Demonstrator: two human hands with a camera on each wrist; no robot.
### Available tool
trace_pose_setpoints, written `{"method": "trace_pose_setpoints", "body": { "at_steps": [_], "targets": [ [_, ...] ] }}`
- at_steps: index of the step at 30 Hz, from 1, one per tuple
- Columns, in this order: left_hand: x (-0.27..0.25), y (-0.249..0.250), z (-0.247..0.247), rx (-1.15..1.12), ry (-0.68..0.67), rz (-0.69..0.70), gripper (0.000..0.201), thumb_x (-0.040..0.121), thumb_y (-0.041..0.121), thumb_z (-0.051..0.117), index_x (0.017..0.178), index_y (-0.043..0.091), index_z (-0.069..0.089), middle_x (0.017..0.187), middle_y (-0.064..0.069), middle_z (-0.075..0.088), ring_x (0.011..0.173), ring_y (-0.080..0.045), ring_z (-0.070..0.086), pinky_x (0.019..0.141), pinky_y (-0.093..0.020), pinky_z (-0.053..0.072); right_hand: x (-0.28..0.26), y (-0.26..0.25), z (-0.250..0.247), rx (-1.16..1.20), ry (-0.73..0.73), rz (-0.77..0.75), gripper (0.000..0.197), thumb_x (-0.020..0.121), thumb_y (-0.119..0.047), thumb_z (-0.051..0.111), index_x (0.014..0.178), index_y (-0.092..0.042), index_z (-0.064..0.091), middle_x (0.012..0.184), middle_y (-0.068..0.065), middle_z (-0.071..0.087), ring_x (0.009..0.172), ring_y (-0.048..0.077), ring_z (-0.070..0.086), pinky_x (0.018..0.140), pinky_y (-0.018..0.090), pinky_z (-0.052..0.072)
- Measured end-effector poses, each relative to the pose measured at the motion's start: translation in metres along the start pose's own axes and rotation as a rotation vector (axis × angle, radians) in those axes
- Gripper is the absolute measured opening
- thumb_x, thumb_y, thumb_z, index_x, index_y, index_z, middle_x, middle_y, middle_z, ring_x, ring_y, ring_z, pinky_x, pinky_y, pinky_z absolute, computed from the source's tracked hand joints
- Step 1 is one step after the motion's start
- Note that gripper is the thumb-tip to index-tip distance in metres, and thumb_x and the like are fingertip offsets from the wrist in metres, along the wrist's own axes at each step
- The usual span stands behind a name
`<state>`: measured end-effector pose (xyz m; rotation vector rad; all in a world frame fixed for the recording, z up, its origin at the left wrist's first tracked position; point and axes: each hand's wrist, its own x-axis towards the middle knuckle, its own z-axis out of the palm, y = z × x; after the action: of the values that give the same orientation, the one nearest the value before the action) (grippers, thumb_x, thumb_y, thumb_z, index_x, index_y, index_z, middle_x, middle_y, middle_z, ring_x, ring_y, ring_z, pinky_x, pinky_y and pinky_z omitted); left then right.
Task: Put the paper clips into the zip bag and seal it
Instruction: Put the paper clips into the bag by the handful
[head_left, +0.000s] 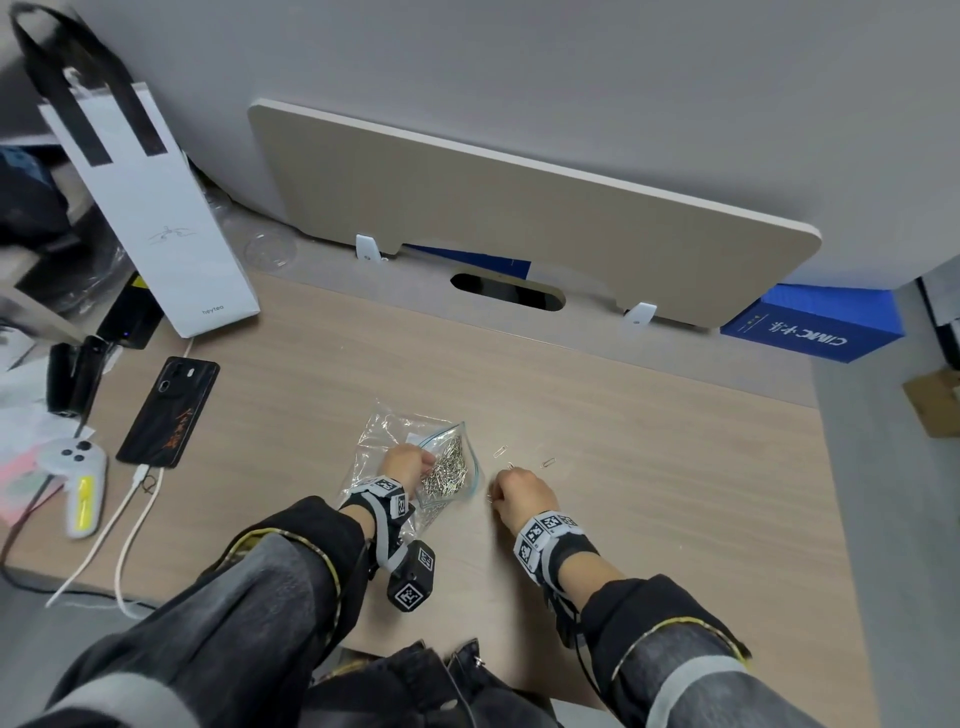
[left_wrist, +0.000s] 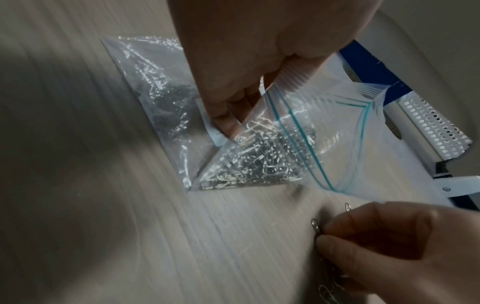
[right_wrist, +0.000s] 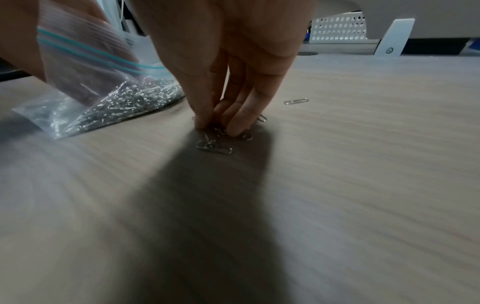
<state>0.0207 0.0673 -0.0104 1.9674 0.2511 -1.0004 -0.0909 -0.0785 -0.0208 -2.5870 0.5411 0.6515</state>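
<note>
Soft, even room light falls from overhead. The right hand (right_wrist: 228, 67) throws a long dark shadow across the bench (right_wrist: 363, 164) toward the wrist camera. Both wrist views smear at their edges, perhaps motion blur; the head view bows outward.

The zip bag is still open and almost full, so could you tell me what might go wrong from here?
1. The left hand holds the zip bag tilted by its open mouth; clips could slide out.
2. The right hand pinches several clips at once; some may drop.
3. Two stray paper clips lie farther out and could be missed before sealing.
</note>
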Motion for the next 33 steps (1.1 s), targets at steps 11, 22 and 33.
{"method": "trace_pose_setpoints", "body": {
  "at_steps": [11,22,33],
  "targets": [
    [0.002,-0.004,-0.002,0.011,-0.028,0.006,0.031,0.093,0.001,0.031,0.085,0.003,0.061,0.110,-0.018,0.063,0.068,-0.020,0.055,0.063,-0.037,0.049,0.006,-0.007,-0.006,0.064,-0.057,0.071,0.022,0.084,-0.008,0.052,0.101,-0.010,0.066,0.115,0.016,0.064,0.105,0.033,0.061,0.085,0.033,0.049],
    [0.000,-0.002,-0.003,0.037,-0.044,0.001,0.032,0.095,0.002,0.031,0.101,-0.001,0.062,0.110,-0.015,0.064,0.082,-0.022,0.060,0.077,-0.034,0.051,0.005,-0.001,-0.024,0.524,0.082,0.229,0.022,0.069,-0.005,0.064,0.056,-0.020,0.057,0.059,-0.005,0.061,0.058,0.013,0.059,0.063,0.023,0.048],
    [-0.010,0.007,-0.009,-0.048,-0.085,-0.077,0.032,0.094,0.007,0.034,0.108,-0.002,0.061,0.118,-0.020,0.061,0.094,-0.028,0.059,0.056,-0.027,0.042,0.015,-0.052,-0.039,0.536,0.118,0.004,0.005,0.078,-0.011,0.069,0.074,-0.012,0.072,0.075,-0.001,0.068,0.070,0.010,0.060,0.064,0.017,0.046]
  ]
}}
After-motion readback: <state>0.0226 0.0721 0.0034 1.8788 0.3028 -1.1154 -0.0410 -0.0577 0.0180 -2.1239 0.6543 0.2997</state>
